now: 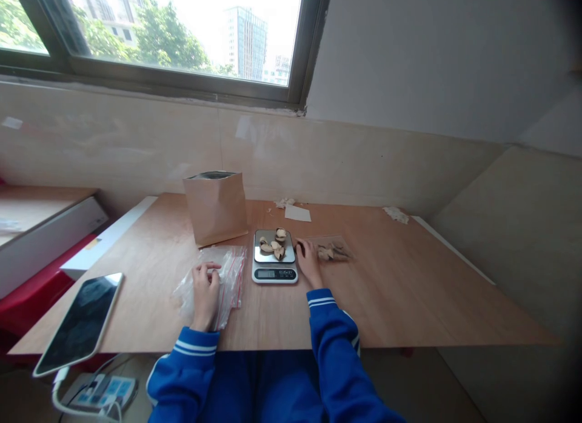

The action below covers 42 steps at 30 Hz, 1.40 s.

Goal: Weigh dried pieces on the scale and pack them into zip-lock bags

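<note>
My left hand [206,293] rests on a loose pile of clear zip bags [231,277] with red seal lines, its fingers loosely bent and apart. Between my hands is a small white digital kitchen scale [275,275], its display facing me. Several pale, curled pieces with brown edges [273,247], like dried mushrooms, lie on its metal plate. My right hand [309,260] lies at the scale's right side, fingers curved and apart with nothing seen in them. Just right of it, a clear bag [333,248] lies flat with similar brownish pieces inside.
An upright brown paper pouch [217,211], open at the top, stands behind the zip bags. A white card [297,213] and crumpled tissue [285,202] lie at the back edge. At the left edge, a tablet [80,323] with a cable overhangs the table [409,289]. Below is a power strip [102,389].
</note>
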Each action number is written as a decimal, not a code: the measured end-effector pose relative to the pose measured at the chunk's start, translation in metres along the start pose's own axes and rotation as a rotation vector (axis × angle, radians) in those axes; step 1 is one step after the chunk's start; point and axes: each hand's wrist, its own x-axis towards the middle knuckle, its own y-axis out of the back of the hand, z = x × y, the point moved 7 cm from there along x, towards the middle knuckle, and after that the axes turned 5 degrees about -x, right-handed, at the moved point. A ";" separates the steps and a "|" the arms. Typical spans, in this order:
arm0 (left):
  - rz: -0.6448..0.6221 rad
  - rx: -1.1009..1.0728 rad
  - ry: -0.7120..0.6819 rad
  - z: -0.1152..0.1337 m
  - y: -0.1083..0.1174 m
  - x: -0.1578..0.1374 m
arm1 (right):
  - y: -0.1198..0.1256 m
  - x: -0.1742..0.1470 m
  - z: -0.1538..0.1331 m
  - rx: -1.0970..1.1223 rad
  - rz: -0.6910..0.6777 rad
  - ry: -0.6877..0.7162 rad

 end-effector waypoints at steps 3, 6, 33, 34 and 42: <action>-0.004 0.017 -0.019 0.002 0.000 0.000 | -0.004 -0.006 0.003 -0.028 -0.001 -0.001; -0.007 0.035 -0.018 0.004 0.000 0.000 | -0.005 -0.007 0.005 -0.029 0.001 -0.003; -0.035 0.050 -0.039 -0.001 -0.002 0.000 | 0.003 -0.008 0.003 -0.007 0.056 -0.029; -0.033 0.049 -0.041 0.000 -0.002 0.000 | 0.006 -0.008 0.001 0.005 0.073 -0.029; -0.030 0.052 -0.045 0.001 -0.001 -0.001 | 0.021 -0.009 -0.029 0.104 0.165 0.056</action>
